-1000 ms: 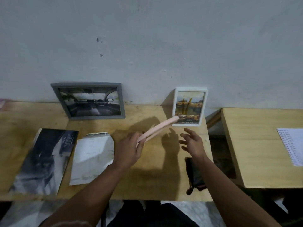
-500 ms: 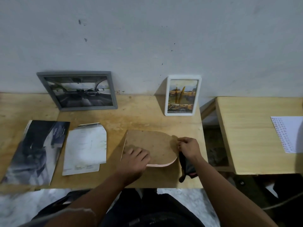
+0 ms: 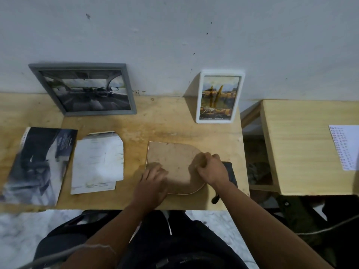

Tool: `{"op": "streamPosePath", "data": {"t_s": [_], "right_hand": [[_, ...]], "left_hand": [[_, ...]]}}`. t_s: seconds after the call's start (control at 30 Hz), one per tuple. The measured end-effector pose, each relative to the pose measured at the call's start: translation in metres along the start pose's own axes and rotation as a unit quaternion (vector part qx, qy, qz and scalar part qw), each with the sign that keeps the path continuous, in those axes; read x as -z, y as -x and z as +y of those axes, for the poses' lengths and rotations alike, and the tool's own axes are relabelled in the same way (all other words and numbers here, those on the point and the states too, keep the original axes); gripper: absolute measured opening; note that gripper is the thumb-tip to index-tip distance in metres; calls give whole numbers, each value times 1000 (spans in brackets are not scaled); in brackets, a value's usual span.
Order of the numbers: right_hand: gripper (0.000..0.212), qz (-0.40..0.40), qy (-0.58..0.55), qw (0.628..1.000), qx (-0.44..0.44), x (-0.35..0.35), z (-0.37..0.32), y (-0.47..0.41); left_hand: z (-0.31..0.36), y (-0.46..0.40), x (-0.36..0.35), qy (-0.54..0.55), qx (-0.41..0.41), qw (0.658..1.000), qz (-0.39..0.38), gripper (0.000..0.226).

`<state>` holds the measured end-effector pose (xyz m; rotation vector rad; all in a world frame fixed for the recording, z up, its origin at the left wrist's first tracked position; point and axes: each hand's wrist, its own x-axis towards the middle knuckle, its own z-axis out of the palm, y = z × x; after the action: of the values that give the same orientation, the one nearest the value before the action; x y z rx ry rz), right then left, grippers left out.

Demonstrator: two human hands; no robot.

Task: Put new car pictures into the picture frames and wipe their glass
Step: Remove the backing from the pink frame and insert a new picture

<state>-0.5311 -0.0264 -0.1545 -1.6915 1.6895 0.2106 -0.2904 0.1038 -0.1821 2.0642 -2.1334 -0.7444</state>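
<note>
Frame point(image 3: 171, 167) lies face-down at lower centre of the worktop point(image 3: 155, 125); my left hand point(image 3: 152, 184) presses flat, right hand point(image 3: 210, 168) curled at its edge, grip contents unclear. I'd pry gently.

Your arch-topped frame point(image 3: 172, 164) lies face down on the wooden table point(image 3: 155, 129), brown backing board up, flat end to the left and rounded end to the right; a pale pink rim shows along its near edge. The grey frame point(image 3: 83, 89) leans against the wall at back left, landscape, holding a monochrome car-interior picture. The white frame point(image 3: 219, 97) stands upright against the wall at back right, portrait, showing yellow cars. A cut-out sheet point(image 3: 98, 162) with clipped upper corners lies flat, pale side up, left of the arch-topped frame. A dark glossy car brochure point(image 3: 38, 164) lies just left of that sheet.
</note>
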Motion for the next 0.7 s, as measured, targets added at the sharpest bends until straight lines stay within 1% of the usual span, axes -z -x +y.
{"op": "streamPosePath", "data": {"t_s": [0.03,0.07,0.1,0.13,0.17,0.2,0.3,0.37,0.43,0.5,0.6,0.67,0.7], "right_hand": [[55,0,-2,1000,-7,-2,-1,0],[55,3,-6,1000,-10,-3,-2,-1],[55,6,-10,1000,-11,-4,-3,0],[55,9,-15,1000,-8,-5,-4,0],[55,11,-18,1000,-5,-6,-5,1],[54,11,-23,1000,0,-6,-6,1],[49,21,-60,998,2,-7,-12,4],[40,37,-109,993,-3,-8,-13,2],[26,47,-187,981,-3,-9,-11,0],[16,39,-287,957,-1,-5,-10,2],[15,-4,-422,906,-14,9,-6,7],[17,-19,-476,879,-17,19,-5,10],[17,-10,-487,873,-15,24,-6,10]], "left_hand": [[-1,-2,4,55,75,995,29,62],[-3,-5,9,120,146,981,47,65],[-6,-10,14,190,204,959,58,65],[-9,-14,18,252,244,934,61,63],[-11,-17,22,290,267,917,60,61],[-14,-19,25,306,277,909,60,61],[-21,-16,28,313,292,902,62,60],[-23,-11,27,316,297,898,71,59],[-25,-7,28,307,294,902,75,56],[-26,-4,28,302,288,906,76,53],[-28,-1,27,297,283,909,78,43],[-28,-1,30,294,280,911,72,39],[-30,-1,29,292,276,913,66,37]]}}
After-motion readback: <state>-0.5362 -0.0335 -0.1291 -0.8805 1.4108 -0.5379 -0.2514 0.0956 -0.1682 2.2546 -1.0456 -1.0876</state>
